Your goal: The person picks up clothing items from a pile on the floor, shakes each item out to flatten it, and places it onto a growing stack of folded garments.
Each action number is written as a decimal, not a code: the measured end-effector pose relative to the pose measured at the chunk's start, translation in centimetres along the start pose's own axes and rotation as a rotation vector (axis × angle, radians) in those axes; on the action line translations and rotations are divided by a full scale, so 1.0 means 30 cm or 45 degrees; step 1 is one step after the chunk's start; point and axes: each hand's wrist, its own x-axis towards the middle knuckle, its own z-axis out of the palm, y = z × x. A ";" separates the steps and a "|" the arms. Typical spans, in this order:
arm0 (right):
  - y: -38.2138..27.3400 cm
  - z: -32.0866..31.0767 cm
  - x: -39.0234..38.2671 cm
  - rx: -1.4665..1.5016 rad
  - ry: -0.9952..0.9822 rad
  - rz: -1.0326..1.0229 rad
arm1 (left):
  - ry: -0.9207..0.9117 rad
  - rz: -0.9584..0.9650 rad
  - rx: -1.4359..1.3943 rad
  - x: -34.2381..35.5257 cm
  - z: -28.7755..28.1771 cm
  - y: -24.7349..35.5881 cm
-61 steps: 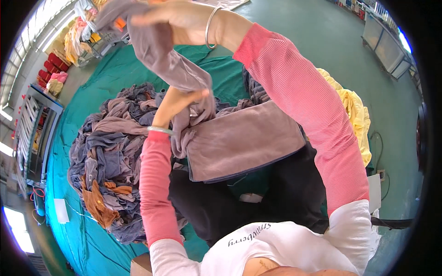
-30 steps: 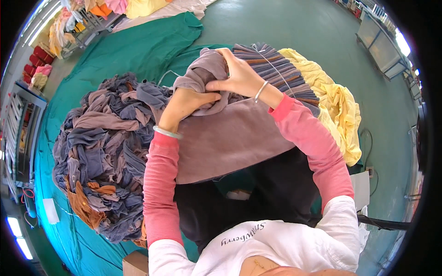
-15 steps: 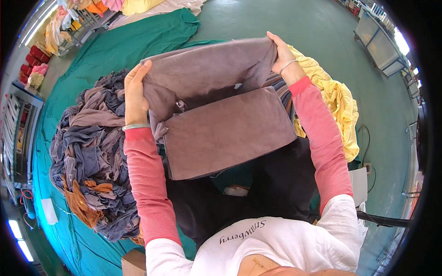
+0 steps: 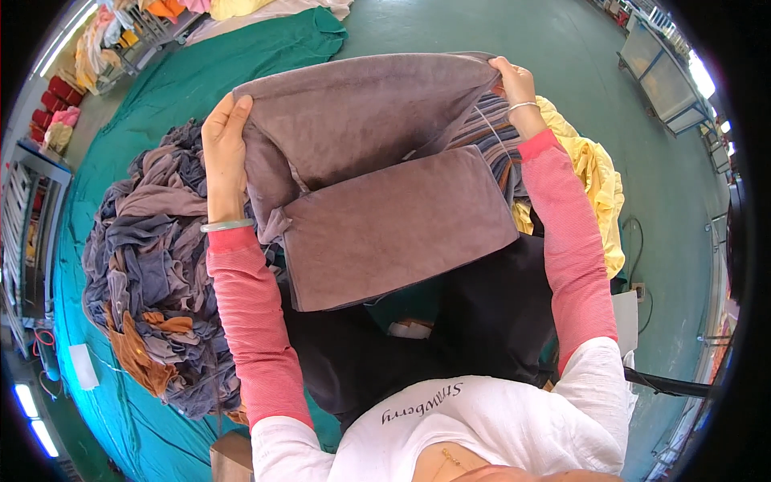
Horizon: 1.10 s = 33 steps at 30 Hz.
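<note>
A brownish-grey cloth [image 4: 353,120] is stretched between my two hands, its far edge raised and bowed. My left hand [image 4: 226,136] pinches its left corner, thumb on top. At the right corner, my right hand [image 4: 516,87] grips the edge between thumb and fingers. The cloth's near part lies as a flat folded rectangle [image 4: 401,229] over my black-clad lap, its lower edge toward me. Under the raised part is a fold in shadow. Beyond the rectangle's right end shows a stack of striped-looking folded cloths [image 4: 490,132], partly covered.
To my left, a big heap of crumpled grey, brown and orange cloths [image 4: 152,257] sits on a green sheet [image 4: 96,201]. Yellow cloth [image 4: 590,177] is piled at right. A cardboard box [image 4: 233,458] stands at lower left. Farther off are a cart [image 4: 658,68] and racks.
Both hands have moved apart, the left one leftward and the right one rightward, pulling the cloth's far edge wider and smoother. More of the striped-looking stack shows at right.
</note>
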 end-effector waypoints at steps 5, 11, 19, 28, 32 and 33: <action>-0.004 -0.018 -0.010 0.292 -0.140 0.184 | 0.017 0.064 0.182 0.009 -0.018 -0.014; -0.043 -0.033 -0.049 0.502 -0.544 0.014 | 0.376 0.156 0.146 -0.007 0.014 0.012; -0.066 -0.124 -0.068 0.909 -0.643 0.008 | 0.315 0.213 0.132 -0.040 0.048 0.095; 0.060 -0.181 -0.039 0.678 -0.505 0.126 | 0.190 0.172 0.269 -0.028 0.080 0.022; 0.075 -0.170 -0.057 0.766 -0.495 0.100 | 0.168 0.157 0.242 -0.036 0.058 0.014; 0.069 -0.176 -0.058 0.763 -0.496 0.098 | 0.135 0.152 0.239 -0.036 0.054 0.010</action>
